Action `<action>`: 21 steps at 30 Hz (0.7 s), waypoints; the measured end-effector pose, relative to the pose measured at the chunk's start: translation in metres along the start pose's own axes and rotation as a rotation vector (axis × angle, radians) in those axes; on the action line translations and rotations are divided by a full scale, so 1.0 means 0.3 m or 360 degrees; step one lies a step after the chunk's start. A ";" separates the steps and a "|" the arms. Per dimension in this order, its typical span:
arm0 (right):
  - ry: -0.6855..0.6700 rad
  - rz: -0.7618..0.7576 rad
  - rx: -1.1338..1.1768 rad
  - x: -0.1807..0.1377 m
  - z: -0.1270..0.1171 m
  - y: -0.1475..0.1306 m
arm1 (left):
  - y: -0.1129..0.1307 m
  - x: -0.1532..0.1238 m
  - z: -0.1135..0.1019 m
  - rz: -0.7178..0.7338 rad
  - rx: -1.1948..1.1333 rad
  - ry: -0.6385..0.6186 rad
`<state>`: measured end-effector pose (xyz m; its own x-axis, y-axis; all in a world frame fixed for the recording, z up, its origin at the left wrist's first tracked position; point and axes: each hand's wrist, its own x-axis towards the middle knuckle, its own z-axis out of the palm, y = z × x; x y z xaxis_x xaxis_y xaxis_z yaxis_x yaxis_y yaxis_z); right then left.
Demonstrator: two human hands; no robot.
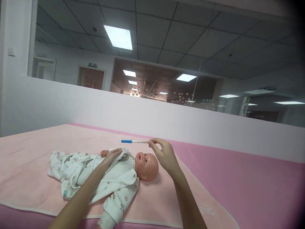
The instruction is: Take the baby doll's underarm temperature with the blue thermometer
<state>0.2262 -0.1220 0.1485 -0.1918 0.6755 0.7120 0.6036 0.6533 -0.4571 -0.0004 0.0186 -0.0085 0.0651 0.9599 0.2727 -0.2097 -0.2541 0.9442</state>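
My R hand (164, 156) is up in the air just above and beyond the doll's head. Thumb & fingertips are pinched tight on one end of a thin thermometer (136, 141). The stick is held about level, its blue tip pointing to my left, clear of the doll and not touching anything else. The rest of the R fingers are curled in loosely behind the pinch.

My L hand (111, 156) lies on the baby doll (145, 166), on the chest near the collar. Fingers are stretched out & close together, resting flat on the cloth, not wrapped round anything I can see. The doll's small hand pokes out just beside my L wrist.

The doll is on its back, bald head to my right, face up, feet end to my left. It wears a white printed garment (78, 170), loose & rumpled, w/ one long sleeve trailing toward me at the near edge.

Under it is a light pink blanket (28, 159) w/ a pale border, spread over a darker pink surface (238, 181) that runs on to the right. A low white wall (95, 108) stands along the far side. Above it there's glass, w/ lit ceiling panels (118, 37) overhead.
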 end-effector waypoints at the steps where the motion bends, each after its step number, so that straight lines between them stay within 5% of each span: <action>1: -0.0006 0.0003 0.0129 -0.012 -0.025 -0.019 | 0.001 -0.001 0.000 -0.0006 -0.0021 -0.0026; 7: 0.0119 0.0062 0.0402 -0.054 -0.052 -0.058 | 0.010 0.000 -0.007 -0.0051 -0.0019 -0.0206; 21: 0.0229 0.0030 0.0479 -0.061 -0.040 -0.051 | -0.002 -0.001 -0.008 -0.0083 -0.0074 -0.0058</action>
<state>0.2298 -0.1486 0.1491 -0.0585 0.6470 0.7602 0.3461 0.7274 -0.5925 -0.0025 0.0186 -0.0096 0.1122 0.9666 0.2306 -0.2499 -0.1972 0.9480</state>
